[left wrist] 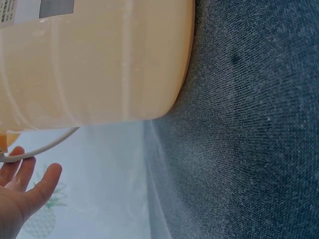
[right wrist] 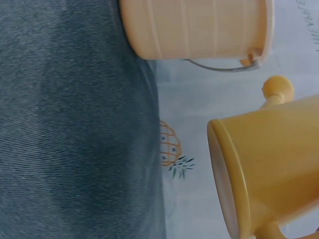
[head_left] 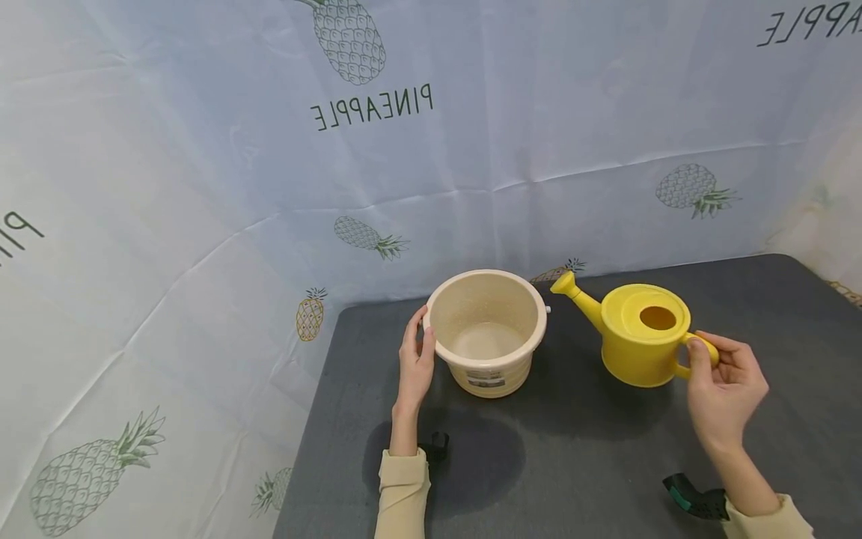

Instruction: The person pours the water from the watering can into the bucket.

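A cream bucket (head_left: 481, 378) with a label on its side stands upright on the dark table. My left hand (head_left: 416, 363) is at the left of its rim, fingers fairly straight and thumb spread; in the left wrist view those fingers (left wrist: 25, 172) meet the thin bail handle (left wrist: 47, 148). With my right hand (head_left: 727, 382) I grip the handle of a yellow watering can (head_left: 640, 363), thumb on top. The can (right wrist: 279, 159) hangs above the table with its underside showing. Its spout (head_left: 584, 303) points left toward the bucket, its rose apart from the rim.
The table (head_left: 586, 479) has a dark grey cloth top, with a darker oval patch near the left forearm. Behind and to the left hangs a pale curtain (head_left: 539, 105) printed with pineapples. Black straps (head_left: 697, 500) sit at both wrists.
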Motion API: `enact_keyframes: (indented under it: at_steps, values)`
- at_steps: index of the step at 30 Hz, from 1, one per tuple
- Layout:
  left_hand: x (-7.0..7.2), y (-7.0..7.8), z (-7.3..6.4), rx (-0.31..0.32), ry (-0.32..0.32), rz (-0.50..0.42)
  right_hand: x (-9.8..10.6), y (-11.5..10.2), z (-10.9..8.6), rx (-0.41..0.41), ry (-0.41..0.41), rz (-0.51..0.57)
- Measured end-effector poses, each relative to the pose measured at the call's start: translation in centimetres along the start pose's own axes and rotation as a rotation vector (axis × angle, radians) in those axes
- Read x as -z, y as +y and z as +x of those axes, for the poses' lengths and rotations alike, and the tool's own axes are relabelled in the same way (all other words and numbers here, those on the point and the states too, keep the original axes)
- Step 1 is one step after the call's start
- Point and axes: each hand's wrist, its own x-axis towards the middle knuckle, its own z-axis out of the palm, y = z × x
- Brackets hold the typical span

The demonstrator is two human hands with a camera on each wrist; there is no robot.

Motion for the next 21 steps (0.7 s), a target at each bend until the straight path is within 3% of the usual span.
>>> enact_keyframes:
  at_steps: [15, 21]
  values:
    - [0.1, 0.5, -0.1, 0.008, -0.011, 0.0, 0.3, 2.0, -1.1, -0.074, 0.011, 0.03]
    - [0.2, 0.4, 0.0, -0.003, -0.02, -0.002, 0.1, 2.5, -1.8, -0.062, -0.026, -0.169]
